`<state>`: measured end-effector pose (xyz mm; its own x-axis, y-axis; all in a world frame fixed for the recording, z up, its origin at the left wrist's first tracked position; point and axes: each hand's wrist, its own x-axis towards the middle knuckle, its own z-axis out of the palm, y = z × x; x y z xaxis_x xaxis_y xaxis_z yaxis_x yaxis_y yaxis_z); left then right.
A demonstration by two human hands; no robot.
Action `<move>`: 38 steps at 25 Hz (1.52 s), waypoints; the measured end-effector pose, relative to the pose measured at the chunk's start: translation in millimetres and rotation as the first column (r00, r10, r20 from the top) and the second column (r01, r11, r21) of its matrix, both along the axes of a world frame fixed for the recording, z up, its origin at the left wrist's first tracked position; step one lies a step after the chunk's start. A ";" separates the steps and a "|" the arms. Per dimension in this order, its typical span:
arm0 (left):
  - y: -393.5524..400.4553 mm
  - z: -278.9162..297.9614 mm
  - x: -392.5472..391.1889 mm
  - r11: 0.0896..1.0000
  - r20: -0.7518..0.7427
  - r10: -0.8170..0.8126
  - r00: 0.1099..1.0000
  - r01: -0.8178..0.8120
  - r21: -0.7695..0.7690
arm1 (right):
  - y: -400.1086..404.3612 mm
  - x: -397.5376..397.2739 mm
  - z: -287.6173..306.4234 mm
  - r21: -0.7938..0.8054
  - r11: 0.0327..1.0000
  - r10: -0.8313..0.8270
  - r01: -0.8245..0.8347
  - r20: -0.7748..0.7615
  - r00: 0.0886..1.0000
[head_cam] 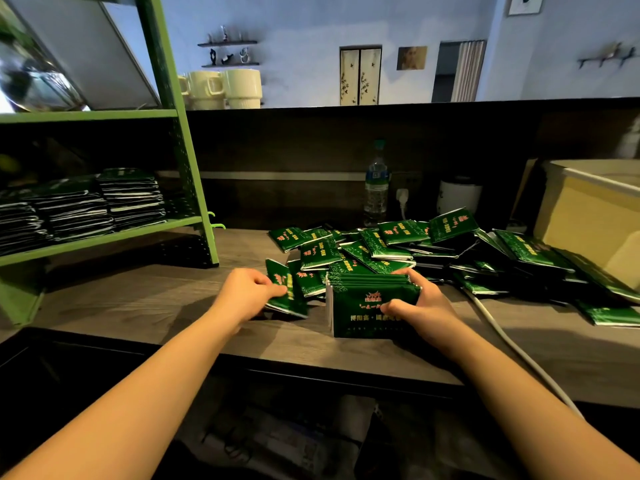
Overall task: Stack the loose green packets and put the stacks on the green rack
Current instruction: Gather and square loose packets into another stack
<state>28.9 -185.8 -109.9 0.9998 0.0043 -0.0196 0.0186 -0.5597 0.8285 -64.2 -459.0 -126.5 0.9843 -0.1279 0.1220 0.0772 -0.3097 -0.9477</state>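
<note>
The right hand (420, 308) is clasping a bundle of green packets (367, 306) that is standing on edge on the wooden counter (138, 299), thumb pressing its printed front face and fingers curling over its top edge from behind. Just to the left of that bundle, the left hand (247, 292) is pinching a single loose packet (285, 289), which is tilting up off the counter with its long axis running away from the person. The relation that matters is this: the single packet is lying immediately left of the bundle, apart from it by only a narrow gap, so the left hand is the nearer one to bring it across, and the packet will probably need turning so its face is lying parallel to the bundle's faces. Behind and to the right of the bundle, the loose pile (433, 247) is sprawling across the counter, many packets overlapping at odd angles. They are dark glossy green with red and gold print and pale sealed edges. Well to the left of the bundle, the green rack (188, 188) is already holding several neat stacks (104, 202) on its shelf, so the job appears only partly done.
</note>
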 end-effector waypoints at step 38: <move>-49.8 -20.5 -45.4 0.802 0.137 -0.442 0.887 0.459 -0.383 | 9.0 -4.3 -0.6 -0.009 0.972 0.232 -0.233 0.134 0.963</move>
